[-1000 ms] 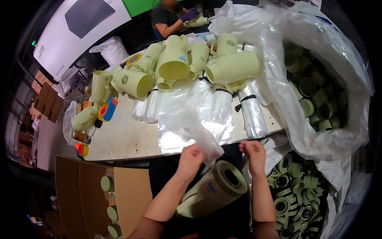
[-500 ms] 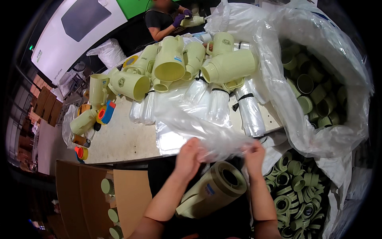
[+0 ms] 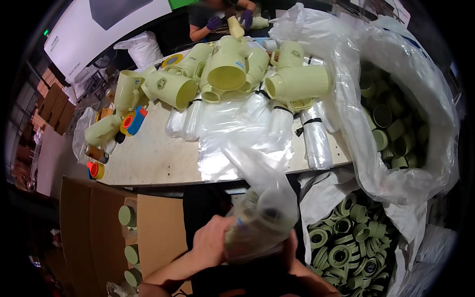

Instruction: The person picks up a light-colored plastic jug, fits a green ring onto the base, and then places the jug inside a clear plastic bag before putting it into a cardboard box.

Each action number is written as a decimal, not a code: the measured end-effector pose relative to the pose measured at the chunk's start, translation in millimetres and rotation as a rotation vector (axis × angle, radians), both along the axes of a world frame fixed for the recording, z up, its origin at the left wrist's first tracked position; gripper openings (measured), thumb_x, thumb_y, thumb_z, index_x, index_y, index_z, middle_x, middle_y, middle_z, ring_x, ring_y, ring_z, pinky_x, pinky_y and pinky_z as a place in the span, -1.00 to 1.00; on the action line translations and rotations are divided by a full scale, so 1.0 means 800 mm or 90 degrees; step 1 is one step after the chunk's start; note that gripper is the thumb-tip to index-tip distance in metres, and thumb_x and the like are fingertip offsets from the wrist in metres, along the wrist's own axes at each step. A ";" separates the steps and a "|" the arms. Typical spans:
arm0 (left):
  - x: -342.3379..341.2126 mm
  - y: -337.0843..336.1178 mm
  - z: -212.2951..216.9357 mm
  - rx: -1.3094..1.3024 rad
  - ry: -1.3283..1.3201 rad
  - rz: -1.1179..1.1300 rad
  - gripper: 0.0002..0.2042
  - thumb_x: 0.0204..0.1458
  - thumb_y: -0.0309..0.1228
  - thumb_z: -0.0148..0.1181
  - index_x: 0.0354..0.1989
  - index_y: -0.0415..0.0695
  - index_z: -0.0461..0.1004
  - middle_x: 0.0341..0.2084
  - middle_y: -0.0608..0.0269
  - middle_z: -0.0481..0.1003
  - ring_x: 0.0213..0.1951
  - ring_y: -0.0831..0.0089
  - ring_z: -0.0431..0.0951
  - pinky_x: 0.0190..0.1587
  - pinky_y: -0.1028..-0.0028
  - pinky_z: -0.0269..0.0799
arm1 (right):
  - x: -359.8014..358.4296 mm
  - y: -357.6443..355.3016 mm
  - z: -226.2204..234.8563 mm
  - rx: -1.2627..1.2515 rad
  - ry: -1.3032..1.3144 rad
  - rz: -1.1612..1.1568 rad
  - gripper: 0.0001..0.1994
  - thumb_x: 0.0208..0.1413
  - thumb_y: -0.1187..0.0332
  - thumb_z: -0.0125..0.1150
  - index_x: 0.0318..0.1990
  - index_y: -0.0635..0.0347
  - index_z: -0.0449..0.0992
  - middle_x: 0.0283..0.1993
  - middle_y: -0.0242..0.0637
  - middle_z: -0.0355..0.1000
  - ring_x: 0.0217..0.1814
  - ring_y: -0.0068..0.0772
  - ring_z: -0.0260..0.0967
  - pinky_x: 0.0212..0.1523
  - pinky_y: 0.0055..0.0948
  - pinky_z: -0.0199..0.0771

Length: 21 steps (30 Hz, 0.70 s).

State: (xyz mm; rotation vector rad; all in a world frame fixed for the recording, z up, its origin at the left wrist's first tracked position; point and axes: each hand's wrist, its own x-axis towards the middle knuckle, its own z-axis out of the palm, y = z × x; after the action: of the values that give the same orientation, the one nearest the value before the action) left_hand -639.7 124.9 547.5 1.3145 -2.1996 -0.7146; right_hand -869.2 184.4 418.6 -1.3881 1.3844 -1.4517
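Now both hands have pulled the clear plastic bag [image 3: 260,198] over the pale green fitting [image 3: 247,227], bare a second ago. Left hand [image 3: 213,242] clenched on the bagged end; right hand [image 3: 289,247] mostly hidden, grip unclear. Both sit below the worktable [image 3: 153,158]; bagging looks nearly done.

Showing two hands [image 3: 213,242] below, one bagged fitting [image 3: 257,222], roughly eight fittings [image 3: 297,81] piled on one table [image 3: 153,158], two big sacks [image 3: 396,128] holding rings [image 3: 341,255] too many for counting.
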 end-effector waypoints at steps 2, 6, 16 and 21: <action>0.038 0.045 -0.034 -0.009 -0.045 0.140 -0.41 -0.19 -0.44 0.40 0.11 -0.15 0.36 -0.20 -0.02 0.39 -0.21 -0.01 0.51 -0.31 0.16 0.46 | 0.014 0.020 -0.011 0.046 0.189 0.190 -0.62 0.20 0.47 0.14 0.16 0.31 0.33 0.07 0.00 0.41 0.18 -0.05 0.40 0.11 -0.13 0.44; 0.083 0.120 -0.122 -0.132 -0.059 0.298 -0.52 -0.14 -0.45 0.33 0.05 -0.02 0.45 -0.27 -0.05 0.37 -0.25 -0.06 0.49 -0.33 0.13 0.47 | 0.094 0.021 0.011 0.450 -0.336 0.466 -0.28 0.02 0.47 0.42 0.31 0.26 0.15 0.29 -0.10 0.26 0.35 -0.22 0.25 0.31 -0.20 0.31; 0.333 0.280 -0.026 -0.270 -0.239 0.726 -0.74 0.02 -0.32 0.14 -0.14 -0.14 0.45 -0.25 0.00 0.42 -0.19 -0.02 0.46 -0.15 0.17 0.41 | 0.252 -0.015 0.163 0.095 -0.085 0.907 -0.11 -0.12 0.56 0.44 0.41 0.22 0.08 0.24 -0.09 0.34 0.03 -0.35 0.44 0.09 -0.35 0.44; 0.531 0.486 -0.105 0.176 0.221 1.023 -0.61 0.28 -0.19 -0.12 -0.15 -0.26 0.53 -0.39 0.27 0.54 -0.34 0.43 0.44 -0.19 0.44 0.36 | 0.252 0.003 0.128 0.193 -0.038 0.873 -0.21 -0.05 0.64 0.31 0.39 0.25 0.11 0.21 -0.07 0.37 -0.05 -0.38 0.44 0.05 -0.37 0.44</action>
State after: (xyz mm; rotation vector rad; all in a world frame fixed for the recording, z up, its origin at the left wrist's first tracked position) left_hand -215.2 513.5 463.8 2.2269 -0.3238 -0.4476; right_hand -667.7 187.1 521.2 -1.5139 0.3078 -0.3332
